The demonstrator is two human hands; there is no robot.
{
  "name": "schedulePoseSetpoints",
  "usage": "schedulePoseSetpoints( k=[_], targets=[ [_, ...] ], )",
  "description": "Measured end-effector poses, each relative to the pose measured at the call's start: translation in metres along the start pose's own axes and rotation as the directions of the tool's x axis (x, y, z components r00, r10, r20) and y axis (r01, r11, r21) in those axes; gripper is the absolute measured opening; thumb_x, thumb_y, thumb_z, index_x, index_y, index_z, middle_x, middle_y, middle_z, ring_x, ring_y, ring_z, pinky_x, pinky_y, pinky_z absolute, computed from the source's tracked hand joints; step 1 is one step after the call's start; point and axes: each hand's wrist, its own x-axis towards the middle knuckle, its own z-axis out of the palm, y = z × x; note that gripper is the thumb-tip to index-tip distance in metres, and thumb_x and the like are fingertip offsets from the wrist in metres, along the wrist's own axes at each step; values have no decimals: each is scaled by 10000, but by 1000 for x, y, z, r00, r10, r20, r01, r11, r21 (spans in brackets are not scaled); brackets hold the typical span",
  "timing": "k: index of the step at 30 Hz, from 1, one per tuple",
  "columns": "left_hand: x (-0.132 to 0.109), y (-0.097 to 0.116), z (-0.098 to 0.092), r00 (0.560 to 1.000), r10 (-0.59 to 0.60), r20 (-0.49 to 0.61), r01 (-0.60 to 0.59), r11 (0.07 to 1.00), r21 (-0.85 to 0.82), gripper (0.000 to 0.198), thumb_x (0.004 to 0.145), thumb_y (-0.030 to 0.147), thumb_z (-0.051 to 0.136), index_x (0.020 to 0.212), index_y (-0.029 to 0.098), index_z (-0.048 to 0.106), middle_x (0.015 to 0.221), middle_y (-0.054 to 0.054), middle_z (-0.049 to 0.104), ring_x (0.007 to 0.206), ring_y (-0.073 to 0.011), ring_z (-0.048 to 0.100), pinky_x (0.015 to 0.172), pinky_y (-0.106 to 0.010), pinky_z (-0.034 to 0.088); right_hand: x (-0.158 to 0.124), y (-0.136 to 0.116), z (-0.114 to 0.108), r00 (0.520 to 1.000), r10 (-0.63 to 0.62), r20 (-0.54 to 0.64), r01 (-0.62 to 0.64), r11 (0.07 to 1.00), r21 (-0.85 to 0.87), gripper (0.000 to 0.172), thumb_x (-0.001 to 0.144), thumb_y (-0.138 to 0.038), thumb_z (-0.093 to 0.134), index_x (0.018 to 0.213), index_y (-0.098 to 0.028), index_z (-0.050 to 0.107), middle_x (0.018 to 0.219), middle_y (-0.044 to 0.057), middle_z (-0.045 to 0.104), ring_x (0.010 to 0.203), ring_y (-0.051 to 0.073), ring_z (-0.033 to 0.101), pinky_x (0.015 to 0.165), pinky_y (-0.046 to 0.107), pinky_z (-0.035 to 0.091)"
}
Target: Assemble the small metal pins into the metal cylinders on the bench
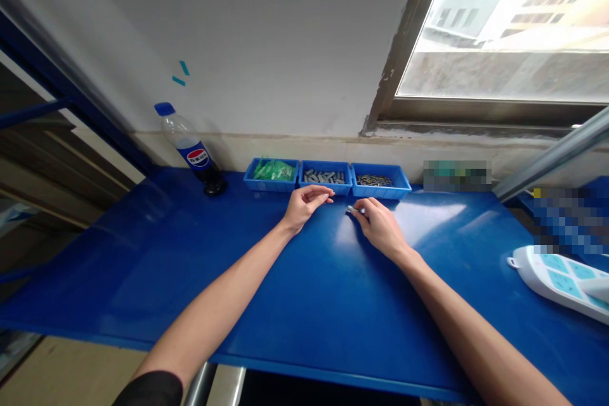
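My right hand [380, 228] pinches a small grey plastic plug [351, 210] between thumb and fingers, just above the blue table [304, 304]. To its left, my left hand [303, 208] has thumb and fingertips drawn together; whatever is between them is too small to make out. The two hands are apart, in front of three blue bins. Similar grey plugs [324, 176] fill the middle bin [328, 190]. Small dark and brassy screws [374, 181] lie in the right bin [380, 191]. Green plastic bags [273, 169] are in the left bin [271, 186].
A cola bottle [193, 149] with a blue cap stands at the back left, against the wall [266, 44]. A white power strip [561, 279] lies at the right edge. A window [495, 70] is at the upper right, and a metal post [552, 155] rises below it.
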Motion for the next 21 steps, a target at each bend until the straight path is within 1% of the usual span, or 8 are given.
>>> schedulePoseSetpoints(
  k=[2, 3, 6, 8, 10, 13, 16, 21],
  targets=[
    [0, 1, 1, 1000, 3, 13, -3, 1000, 28, 263, 792, 339, 828, 955, 136, 787, 985, -106, 796, 827, -201, 754, 857, -340, 584, 1, -2, 2, 997, 65, -36, -58, 984, 167, 255, 984, -468, 570, 978, -228, 655, 900, 66, 719, 784, 223, 670, 744, 359, 528],
    [-1, 1, 1, 1000, 2, 24, -3, 999, 45, 274, 797, 347, 824, 966, 136, 784, 990, -108, 795, 834, -204, 757, 860, -341, 586, 1, -4, 3, 993, 108, -44, -92, 957, 275, 273, 961, -494, 607, 980, -227, 656, 869, 58, 724, 758, 218, 675, 727, 354, 536],
    [-3, 2, 3, 996, -14, 86, 4, 993, 114, 311, 818, 375, 806, 1016, 138, 775, 1014, -117, 795, 889, -222, 765, 886, -347, 588, 3, -12, 4, 978, 208, 1, -171, 799, 576, 353, 861, -553, 730, 958, -219, 668, 811, 48, 727, 713, 208, 688, 695, 340, 560],
    [-5, 3, 5, 991, -26, 134, 3, 986, 169, 328, 826, 386, 797, 1041, 139, 771, 1023, -121, 795, 929, -234, 766, 899, -346, 586, 4, -17, 3, 972, 227, 52, -199, 693, 693, 386, 800, -560, 792, 936, -216, 682, 806, 45, 731, 714, 206, 696, 698, 335, 572],
    [-6, 4, 6, 985, -37, 171, -1, 976, 219, 329, 830, 391, 794, 1037, 137, 770, 993, -118, 797, 917, -234, 766, 881, -336, 587, 5, -20, 2, 968, 237, 86, -217, 613, 760, 402, 756, -546, 835, 939, -215, 699, 825, 46, 744, 747, 211, 711, 733, 339, 586],
    [-7, 5, 6, 979, -53, 198, 1, 968, 250, 324, 836, 406, 786, 1011, 134, 761, 896, -101, 791, 825, -214, 761, 810, -315, 590, 5, -20, -1, 963, 244, 117, -236, 545, 804, 414, 721, -515, 870, 966, -215, 723, 870, 50, 768, 814, 224, 735, 801, 355, 595],
    [-7, 7, 6, 977, -53, 207, 2, 971, 239, 333, 835, 411, 791, 1021, 140, 741, 893, -92, 786, 813, -201, 752, 788, -298, 584, 5, -20, -3, 961, 242, 136, -247, 523, 816, 408, 712, -510, 874, 961, -216, 742, 902, 58, 786, 857, 236, 750, 843, 371, 594],
    [-8, 9, 6, 965, -54, 256, -17, 964, 266, 318, 845, 420, 784, 996, 142, 754, 925, -86, 785, 810, -185, 738, 787, -283, 573, 5, -23, -2, 962, 221, 160, -255, 519, 816, 372, 713, -511, 868, 917, -221, 754, 939, 66, 800, 903, 256, 761, 894, 399, 594]
  ],
)
